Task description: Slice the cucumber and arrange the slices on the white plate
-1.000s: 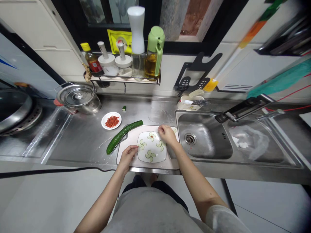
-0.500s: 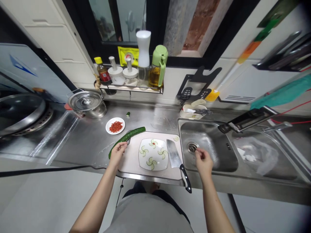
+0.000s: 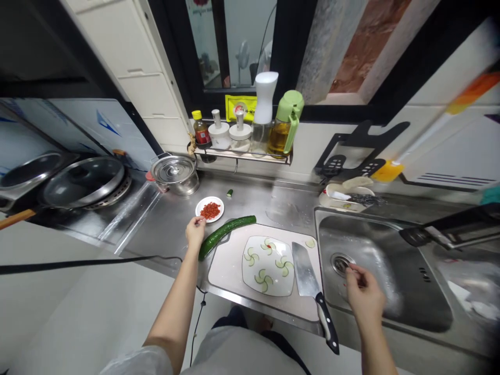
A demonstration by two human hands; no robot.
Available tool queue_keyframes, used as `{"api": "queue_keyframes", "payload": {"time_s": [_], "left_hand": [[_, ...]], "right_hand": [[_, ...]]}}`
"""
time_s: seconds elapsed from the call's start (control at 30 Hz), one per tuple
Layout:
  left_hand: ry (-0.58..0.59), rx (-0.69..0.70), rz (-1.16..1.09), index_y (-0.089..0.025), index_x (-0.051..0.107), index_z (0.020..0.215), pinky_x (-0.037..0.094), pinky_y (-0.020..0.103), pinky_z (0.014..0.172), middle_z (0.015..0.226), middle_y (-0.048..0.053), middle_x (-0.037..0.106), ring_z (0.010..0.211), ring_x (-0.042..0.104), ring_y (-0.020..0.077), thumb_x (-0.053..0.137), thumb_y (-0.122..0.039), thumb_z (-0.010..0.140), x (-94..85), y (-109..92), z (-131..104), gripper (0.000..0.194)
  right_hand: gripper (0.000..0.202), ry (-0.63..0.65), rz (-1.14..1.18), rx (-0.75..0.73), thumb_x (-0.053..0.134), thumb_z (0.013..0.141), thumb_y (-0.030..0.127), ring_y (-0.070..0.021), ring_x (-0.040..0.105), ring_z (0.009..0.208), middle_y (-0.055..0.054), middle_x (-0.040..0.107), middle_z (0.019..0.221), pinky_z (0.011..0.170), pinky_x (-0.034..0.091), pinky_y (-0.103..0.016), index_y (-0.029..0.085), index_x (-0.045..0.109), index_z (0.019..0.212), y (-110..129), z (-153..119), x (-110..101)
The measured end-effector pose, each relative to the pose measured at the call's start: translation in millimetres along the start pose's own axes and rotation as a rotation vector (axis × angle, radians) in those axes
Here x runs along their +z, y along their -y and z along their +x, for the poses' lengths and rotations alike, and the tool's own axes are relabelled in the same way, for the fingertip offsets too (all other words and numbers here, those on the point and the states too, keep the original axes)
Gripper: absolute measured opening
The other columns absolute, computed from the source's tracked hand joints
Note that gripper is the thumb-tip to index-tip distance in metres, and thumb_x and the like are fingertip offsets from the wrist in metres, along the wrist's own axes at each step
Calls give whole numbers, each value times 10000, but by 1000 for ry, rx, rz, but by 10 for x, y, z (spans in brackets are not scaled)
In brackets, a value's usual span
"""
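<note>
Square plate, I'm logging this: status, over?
Left hand at edge of small dish. Right hand over sink. Square plate on cutting board; knife alongside.

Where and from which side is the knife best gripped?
Best by its black handle, probably with the right hand coming from the right: the handle sticks out past the front edge of the counter, while the blade lies flat on the cutting board.

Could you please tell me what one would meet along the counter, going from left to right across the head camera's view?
Wok, pot, small dish, square plate, knife, sink.
</note>
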State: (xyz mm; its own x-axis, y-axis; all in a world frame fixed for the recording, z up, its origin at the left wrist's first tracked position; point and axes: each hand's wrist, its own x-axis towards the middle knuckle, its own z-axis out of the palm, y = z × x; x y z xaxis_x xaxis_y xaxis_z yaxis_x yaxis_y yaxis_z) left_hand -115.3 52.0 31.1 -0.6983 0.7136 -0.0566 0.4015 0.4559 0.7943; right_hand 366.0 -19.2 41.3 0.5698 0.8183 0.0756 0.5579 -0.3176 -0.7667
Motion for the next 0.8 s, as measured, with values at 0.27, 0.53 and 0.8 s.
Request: {"api": "queue_keyframes", "payload": {"time_s": [0.27,0.53,0.8], "left_hand": [[16,-33,220,-231,692,1006,451,259,725,952,52,721,839,651,188,515,-302,844,298,-200,409,250],[121,48,433,-275,711,995,455,318,812,1154,76,654,998,626,244,601,-263,795,488,-257,570,228],[165,97,635,-264,661,983,455,307,776,1123,77,635,983,621,228,512,-287,861,473,-177,582,194]], "right_hand": [[593,-1,-79,-29,484,675,608,-183,537,511,-42,599,611,550,419,-310,125,690,950,23,56,14],[651,27,-145,-31,449,679,658,-169,498,482,-51,600,620,520,408,-308,123,695,956,40,37,-44],[635,27,-173,-5,452,664,623,-194,530,493,-56,609,599,527,417,-321,124,704,966,-73,-2,-58]]}}
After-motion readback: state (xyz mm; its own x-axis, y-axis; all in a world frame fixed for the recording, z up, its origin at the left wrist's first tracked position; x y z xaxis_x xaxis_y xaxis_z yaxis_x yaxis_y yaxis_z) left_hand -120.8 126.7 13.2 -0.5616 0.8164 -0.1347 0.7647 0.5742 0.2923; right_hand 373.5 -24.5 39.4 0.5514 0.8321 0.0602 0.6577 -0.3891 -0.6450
